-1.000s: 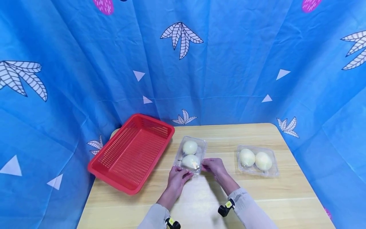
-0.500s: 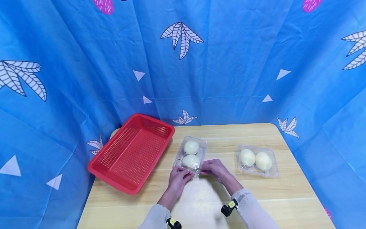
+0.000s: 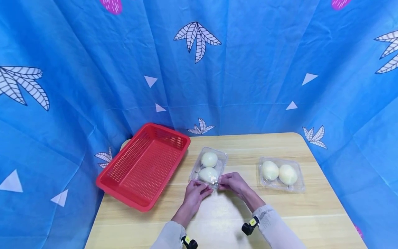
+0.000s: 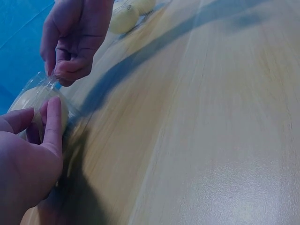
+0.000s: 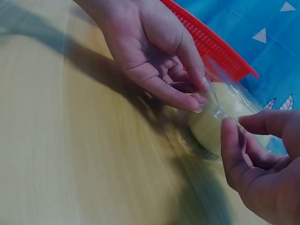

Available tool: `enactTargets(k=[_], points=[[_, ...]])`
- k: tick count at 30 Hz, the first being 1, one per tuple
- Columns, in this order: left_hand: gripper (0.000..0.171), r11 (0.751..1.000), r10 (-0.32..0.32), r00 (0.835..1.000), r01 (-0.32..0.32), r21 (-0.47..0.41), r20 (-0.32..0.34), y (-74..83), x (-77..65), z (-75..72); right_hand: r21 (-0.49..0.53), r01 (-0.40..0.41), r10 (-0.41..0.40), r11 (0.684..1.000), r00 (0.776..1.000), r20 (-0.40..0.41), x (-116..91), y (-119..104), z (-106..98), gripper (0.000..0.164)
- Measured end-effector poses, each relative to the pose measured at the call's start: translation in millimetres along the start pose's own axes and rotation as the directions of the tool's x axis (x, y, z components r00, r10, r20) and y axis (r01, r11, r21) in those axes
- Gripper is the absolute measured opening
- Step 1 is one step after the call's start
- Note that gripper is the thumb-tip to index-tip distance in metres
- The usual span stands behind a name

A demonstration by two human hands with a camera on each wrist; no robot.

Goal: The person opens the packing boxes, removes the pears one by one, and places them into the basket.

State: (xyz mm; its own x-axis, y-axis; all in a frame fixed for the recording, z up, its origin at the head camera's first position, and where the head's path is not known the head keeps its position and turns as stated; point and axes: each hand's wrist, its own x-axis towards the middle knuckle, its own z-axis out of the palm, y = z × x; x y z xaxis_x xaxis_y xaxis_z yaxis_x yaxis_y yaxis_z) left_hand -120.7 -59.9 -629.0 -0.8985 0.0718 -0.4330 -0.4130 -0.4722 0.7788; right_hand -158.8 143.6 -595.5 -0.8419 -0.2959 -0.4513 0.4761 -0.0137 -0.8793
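Note:
A clear plastic clamshell box lies mid-table with two pale yellow fruits in it, a dark stem showing on the nearer one. My left hand pinches its near edge between thumb and fingers. At the near right corner, my right hand pinches the thin plastic rim. Both wrist views show the fingertips of my left hand and right hand close together on that rim. Whether the lid is latched there, I cannot tell.
To the left stands a red plastic basket with perforated walls. A second clear box, also with two pale fruits, lies on the right of the wooden table. A blue patterned curtain hangs behind and at both sides.
The box has turned slightly clockwise and shifted a little right. My right wrist has swung slightly right while its fingertips stay at the corner. My left hand keeps its pinch.

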Motion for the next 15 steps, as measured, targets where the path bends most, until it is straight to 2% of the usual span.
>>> enactTargets(k=[6,15], points=[[0.043,1.000,0.004,1.000,-0.004,0.009,-0.010,0.0,0.0,0.6,-0.022,0.011,-0.011,1.000,1.000,-0.006,-0.5,-0.1,1.4,0.019],[0.049,1.000,-0.004,0.999,0.005,0.019,-0.037,-1.5,0.5,2.3,-0.068,0.022,-0.022,0.997,1.000,-0.001,-1.3,-2.5,1.9,0.019]])
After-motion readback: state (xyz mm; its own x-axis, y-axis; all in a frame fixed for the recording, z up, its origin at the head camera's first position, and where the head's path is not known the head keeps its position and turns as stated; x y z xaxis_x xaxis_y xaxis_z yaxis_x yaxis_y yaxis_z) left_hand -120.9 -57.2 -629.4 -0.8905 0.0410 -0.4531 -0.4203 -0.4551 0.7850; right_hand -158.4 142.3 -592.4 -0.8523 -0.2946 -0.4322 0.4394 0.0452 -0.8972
